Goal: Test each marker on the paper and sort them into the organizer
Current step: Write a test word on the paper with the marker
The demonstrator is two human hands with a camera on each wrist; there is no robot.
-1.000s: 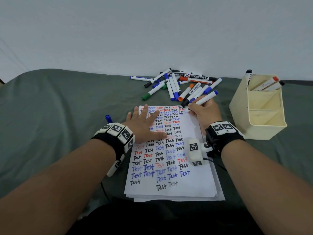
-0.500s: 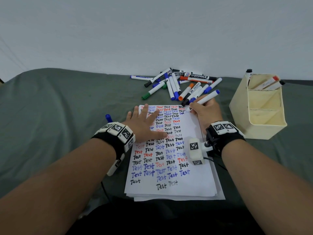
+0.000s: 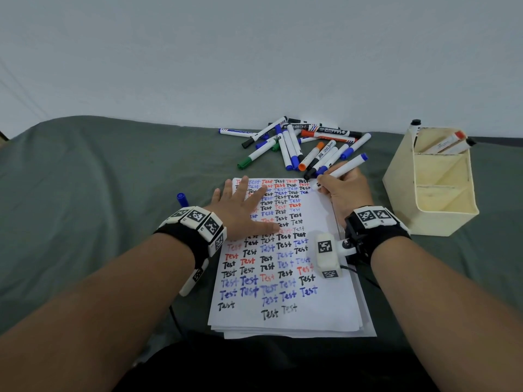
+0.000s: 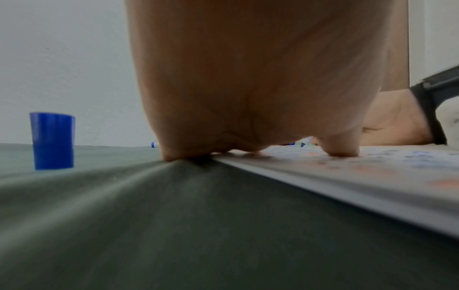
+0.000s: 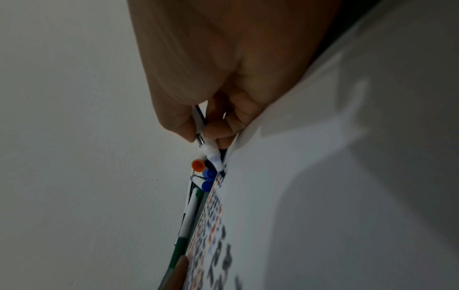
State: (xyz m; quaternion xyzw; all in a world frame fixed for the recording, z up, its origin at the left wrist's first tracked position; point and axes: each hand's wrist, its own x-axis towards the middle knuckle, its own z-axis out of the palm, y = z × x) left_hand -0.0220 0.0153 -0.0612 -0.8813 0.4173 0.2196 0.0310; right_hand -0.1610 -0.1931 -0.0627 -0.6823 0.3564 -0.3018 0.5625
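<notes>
My right hand (image 3: 343,190) grips a white marker with a blue end (image 3: 346,167) like a pen, its tip down at the upper right corner of the paper (image 3: 325,309). In the right wrist view the fingers (image 5: 216,133) pinch the marker's barrel (image 5: 200,121) close to the tip. My left hand (image 3: 244,212) lies flat with spread fingers on the paper's upper left part, holding the sheet down. The paper is covered with rows of "Test" in black, blue and red. A blue cap (image 3: 181,199) stands on the cloth left of my left hand, also visible as the blue cap (image 4: 52,140).
A pile of markers (image 3: 297,145) lies beyond the paper near the wall. The cream organizer (image 3: 441,213) stands at the right with three markers (image 3: 450,142) in its far compartment. Grey-green cloth (image 3: 99,193) covers the surface.
My right hand and its marker have shifted slightly to the right along the paper's top edge. The left hand has stayed in place.
</notes>
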